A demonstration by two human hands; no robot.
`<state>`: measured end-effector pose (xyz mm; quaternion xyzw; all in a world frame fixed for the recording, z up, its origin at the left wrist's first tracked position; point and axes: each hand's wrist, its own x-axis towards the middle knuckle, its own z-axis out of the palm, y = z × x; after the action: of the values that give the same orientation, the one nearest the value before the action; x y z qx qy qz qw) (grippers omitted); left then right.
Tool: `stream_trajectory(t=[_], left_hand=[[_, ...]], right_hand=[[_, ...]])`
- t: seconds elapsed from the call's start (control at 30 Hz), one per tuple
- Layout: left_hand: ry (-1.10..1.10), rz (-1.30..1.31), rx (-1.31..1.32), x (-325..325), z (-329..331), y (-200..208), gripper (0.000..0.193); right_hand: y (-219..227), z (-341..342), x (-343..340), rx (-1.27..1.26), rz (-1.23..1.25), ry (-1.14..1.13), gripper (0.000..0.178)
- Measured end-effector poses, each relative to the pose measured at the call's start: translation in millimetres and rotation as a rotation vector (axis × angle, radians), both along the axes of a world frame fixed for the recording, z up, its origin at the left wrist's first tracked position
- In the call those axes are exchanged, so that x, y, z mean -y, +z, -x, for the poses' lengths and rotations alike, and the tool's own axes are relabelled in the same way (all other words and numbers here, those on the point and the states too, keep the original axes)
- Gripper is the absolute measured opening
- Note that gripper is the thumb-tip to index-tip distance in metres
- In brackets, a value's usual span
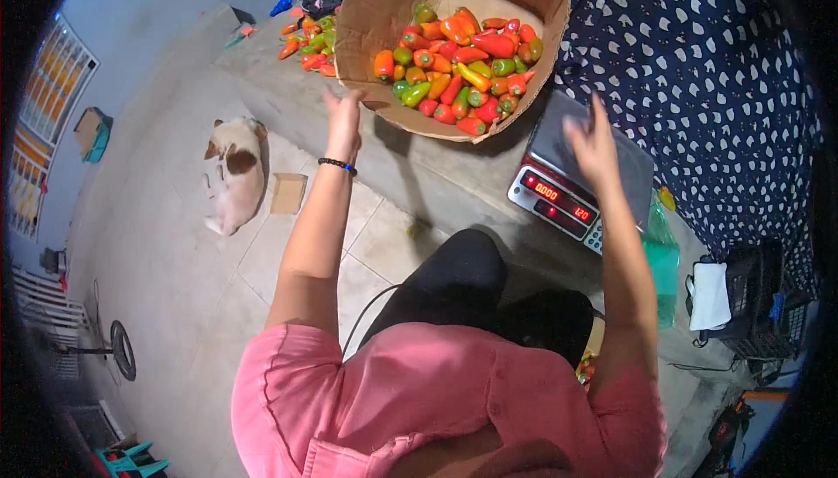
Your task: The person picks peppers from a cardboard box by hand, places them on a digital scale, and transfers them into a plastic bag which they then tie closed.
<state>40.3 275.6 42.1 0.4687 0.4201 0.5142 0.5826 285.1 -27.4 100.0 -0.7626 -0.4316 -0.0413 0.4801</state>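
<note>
A wide cardboard box (375, 98) with a rounded rim holds many red, orange, green and yellow peppers (463, 68) and stands tilted toward me. At its near left rim is my left hand (343, 120), fingers apart, the thumb close to or touching the cardboard; I cannot tell which. My right hand (595, 148), slightly blurred, is open and empty above the metal plate of a digital scale (554, 197) with a lit red display. The scale sits to the right of the box.
More peppers (314, 44) lie on the concrete ledge (401, 159) behind the box's left side. A white and brown dog (237, 177) lies on the floor beside a small cardboard tray (288, 192). Patterned dark cloth (690, 68) hangs at right, above a black crate (759, 312).
</note>
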Motion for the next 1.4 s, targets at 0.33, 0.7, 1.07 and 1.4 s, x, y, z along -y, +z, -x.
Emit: stream_trajectory(t=[0.33, 0.7, 1.07, 1.4], left_hand=[[-0.692, -1.515, -0.927, 36.3, -136.3, 69.5, 0.072], [-0.867, -1.523, -1.455, 79.6, -222.6, 43.6, 0.067], [-1.043, -1.476, -1.077, 42.8, -160.5, 41.2, 0.04], [-0.708, -1.04, -1.6, 64.4, -236.5, 65.2, 0.059]], right_hand=[[-161.5, 128.0, 271.2, -0.033, 0.626, -0.351, 0.053], [-197.8, 138.7, 287.5, 0.138, 0.545, -0.479, 0.034], [-196.0, 142.9, 280.3, -0.04, 0.565, -0.508, 0.037], [-192.1, 135.0, 272.2, 0.054, 0.61, -0.518, 0.034]])
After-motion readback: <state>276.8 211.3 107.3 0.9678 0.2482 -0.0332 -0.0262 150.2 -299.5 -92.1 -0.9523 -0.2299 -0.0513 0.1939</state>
